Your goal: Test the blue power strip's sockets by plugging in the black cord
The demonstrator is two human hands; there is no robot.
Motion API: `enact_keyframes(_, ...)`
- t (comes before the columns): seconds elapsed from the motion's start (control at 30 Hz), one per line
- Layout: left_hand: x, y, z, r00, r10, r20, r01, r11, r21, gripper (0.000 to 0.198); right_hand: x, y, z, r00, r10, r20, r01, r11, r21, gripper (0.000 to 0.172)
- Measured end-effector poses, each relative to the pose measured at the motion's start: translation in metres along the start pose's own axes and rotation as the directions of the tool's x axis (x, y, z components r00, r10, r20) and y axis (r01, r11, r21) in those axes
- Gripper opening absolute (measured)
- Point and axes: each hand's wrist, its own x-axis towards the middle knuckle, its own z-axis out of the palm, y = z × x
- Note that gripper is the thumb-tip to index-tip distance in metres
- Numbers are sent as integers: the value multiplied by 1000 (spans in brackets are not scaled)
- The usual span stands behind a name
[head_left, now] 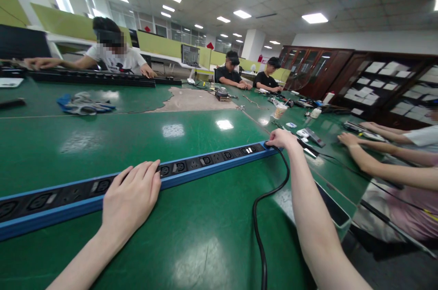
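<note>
A long blue power strip (205,162) with black sockets lies across the green table (191,235). My left hand (132,196) rests flat on its middle, fingers stretched out and together over the sockets. My right hand (282,138) is closed around the strip's far right end, where a black cable (265,198) leaves it. The cable loops down over the table toward me.
A blue-grey pair of gloves (84,103) lies at the back left, near a long black power strip (92,78) handled by a person across the table. Another person's arms (379,160) reach in from the right. Small tools and a cup (279,110) clutter the far right.
</note>
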Motion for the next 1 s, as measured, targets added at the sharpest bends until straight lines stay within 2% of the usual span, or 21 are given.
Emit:
enact_keyframes(0.23, -1, 0, 0, 1000, 15, 12, -15, 999, 32, 55, 2, 3, 0, 1000, -16, -11, 16, 1000, -5, 32)
enact_keyframes(0.43, -1, 2, 0, 1000, 8, -14, -8, 1000, -4, 54, 2, 8, 3, 1000, -13, 4, 13, 997, 81, 33)
enact_keyframes(0.63, 0, 2, 0, 999, 27, -35, -26, 1000, 11, 55, -2, 7, 3, 1000, -6, 3, 6, 998, 58, 34)
enact_keyframes(1.0, -1, 0, 0, 1000, 17, 6, -17, 1000, 20, 54, -2, 8, 7, 1000, 9, -21, -7, 994, 107, 33)
